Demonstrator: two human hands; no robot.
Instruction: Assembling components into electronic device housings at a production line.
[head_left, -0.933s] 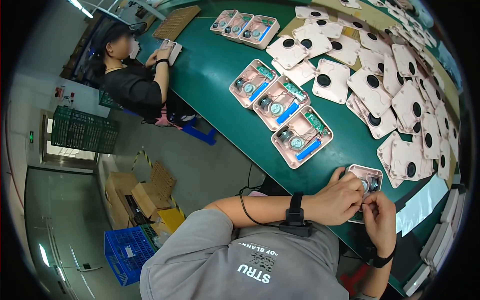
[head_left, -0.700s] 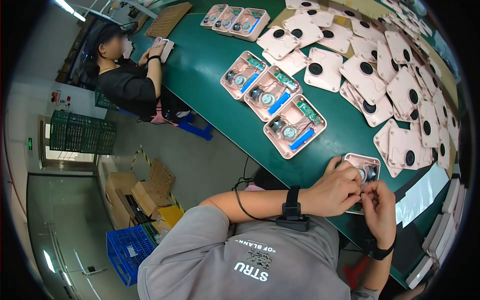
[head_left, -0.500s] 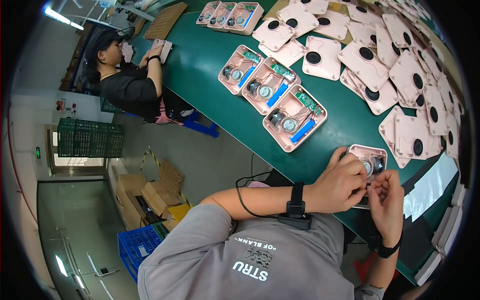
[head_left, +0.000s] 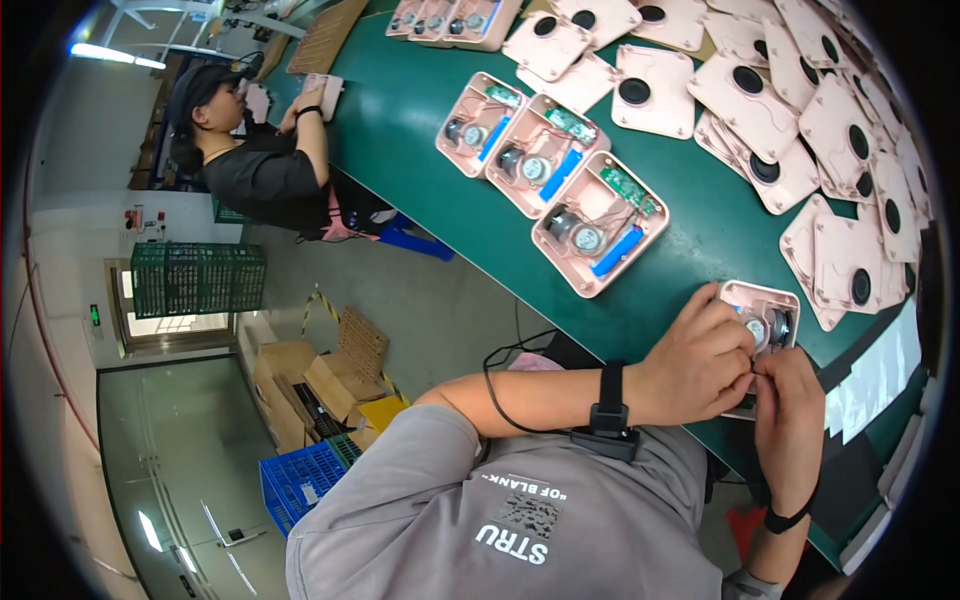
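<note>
In front of me on the table sits an open pale pink housing (head_left: 793,300) with round speaker parts inside. My left hand (head_left: 702,358) lies over its left side, fingers bent and pinched. From the right, my right hand (head_left: 790,402) pinches at the housing's near side, its fingertips meeting those of the left. What they hold is too small and covered to make out. Much of the housing is hidden under both hands. Beyond it stand several open pink housings (head_left: 600,222) with blue cells, green circuit boards and wires.
Pink panels with black round pieces (head_left: 652,92) are piled along the far right of the green table (head_left: 400,125). A white sheet (head_left: 880,375) lies right of my hands. At the far left a co-worker (head_left: 262,165) handles a pink part. Blue and green crates (head_left: 300,490) stand on the floor.
The whole view has shifted slightly, so most things sit further right. Both hands stay at the same housing, with the fingertips in a slightly different pinch.
</note>
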